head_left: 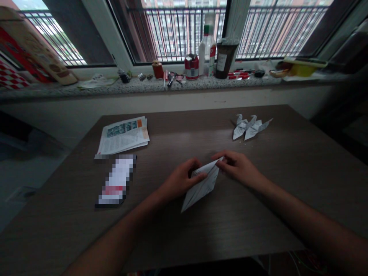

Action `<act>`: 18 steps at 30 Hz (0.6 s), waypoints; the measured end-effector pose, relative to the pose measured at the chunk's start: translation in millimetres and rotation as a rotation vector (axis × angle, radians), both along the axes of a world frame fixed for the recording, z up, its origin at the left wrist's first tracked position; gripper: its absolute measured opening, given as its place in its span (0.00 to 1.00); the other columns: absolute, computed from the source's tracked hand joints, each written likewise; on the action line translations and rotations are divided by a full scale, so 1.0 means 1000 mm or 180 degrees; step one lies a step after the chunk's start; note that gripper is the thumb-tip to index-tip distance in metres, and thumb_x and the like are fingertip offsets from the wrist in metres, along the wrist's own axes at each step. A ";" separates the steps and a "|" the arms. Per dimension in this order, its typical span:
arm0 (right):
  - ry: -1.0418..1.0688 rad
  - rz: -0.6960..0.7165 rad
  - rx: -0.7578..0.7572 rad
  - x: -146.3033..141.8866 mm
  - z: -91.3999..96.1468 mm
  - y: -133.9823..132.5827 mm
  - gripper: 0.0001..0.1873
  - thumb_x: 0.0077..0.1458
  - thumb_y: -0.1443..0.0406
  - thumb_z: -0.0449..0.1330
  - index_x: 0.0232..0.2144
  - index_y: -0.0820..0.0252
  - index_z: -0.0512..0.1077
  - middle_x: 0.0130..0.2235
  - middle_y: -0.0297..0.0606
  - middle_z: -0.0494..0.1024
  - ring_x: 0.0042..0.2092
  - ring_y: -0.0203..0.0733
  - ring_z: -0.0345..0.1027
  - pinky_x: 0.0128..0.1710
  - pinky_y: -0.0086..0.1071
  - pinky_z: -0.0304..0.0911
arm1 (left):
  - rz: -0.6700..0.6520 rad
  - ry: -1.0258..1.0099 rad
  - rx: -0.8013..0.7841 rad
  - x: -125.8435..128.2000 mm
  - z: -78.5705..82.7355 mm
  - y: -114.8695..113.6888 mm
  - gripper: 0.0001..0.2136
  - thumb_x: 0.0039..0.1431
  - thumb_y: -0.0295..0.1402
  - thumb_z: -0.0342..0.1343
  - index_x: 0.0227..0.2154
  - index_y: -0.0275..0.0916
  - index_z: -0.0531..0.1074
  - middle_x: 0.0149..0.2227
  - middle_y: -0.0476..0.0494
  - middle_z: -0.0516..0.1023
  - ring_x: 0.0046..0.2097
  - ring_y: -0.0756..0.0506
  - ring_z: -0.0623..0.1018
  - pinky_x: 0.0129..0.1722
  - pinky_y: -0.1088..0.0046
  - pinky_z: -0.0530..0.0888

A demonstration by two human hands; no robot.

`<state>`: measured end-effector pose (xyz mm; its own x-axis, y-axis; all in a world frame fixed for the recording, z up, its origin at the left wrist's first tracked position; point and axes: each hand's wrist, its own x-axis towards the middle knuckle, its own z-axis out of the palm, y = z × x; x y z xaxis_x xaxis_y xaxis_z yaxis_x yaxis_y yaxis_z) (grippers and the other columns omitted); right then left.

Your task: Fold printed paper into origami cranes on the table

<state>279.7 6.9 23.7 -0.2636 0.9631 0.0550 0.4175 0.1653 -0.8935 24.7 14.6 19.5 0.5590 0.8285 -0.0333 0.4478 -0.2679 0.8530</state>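
Between my hands is a sheet of folded paper (pixel 202 186), narrowing to a point at its lower left and raised over the brown table. My left hand (pixel 184 177) grips its upper left side, thumb lying across the near face and fingers behind. At the upper right corner my right hand (pixel 237 165) pinches the paper between thumb and fingertips. Beyond my right hand, folded paper cranes (pixel 249 126) stand close together, with tiny scraps in front of them.
On the table's left lie a stack of printed paper (pixel 123 136) and a phone (pixel 116 182) with a blurred screen. Along the stone windowsill (pixel 103 90) stand a can (pixel 191 67), a clear bottle (pixel 207 53), a dark cup (pixel 226 59), red pens and a yellow container (pixel 303 68).
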 end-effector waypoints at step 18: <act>0.0806 -0.0157 -0.0521 -0.010 -0.006 -0.004 0.14 0.63 0.54 0.63 0.35 0.58 0.80 0.29 0.38 0.81 0.30 0.41 0.75 0.33 0.35 0.71 | 0.0059 -0.0383 -0.0258 0.003 0.001 -0.003 0.10 0.65 0.36 0.63 0.45 0.39 0.75 0.42 0.46 0.79 0.41 0.46 0.76 0.41 0.69 0.72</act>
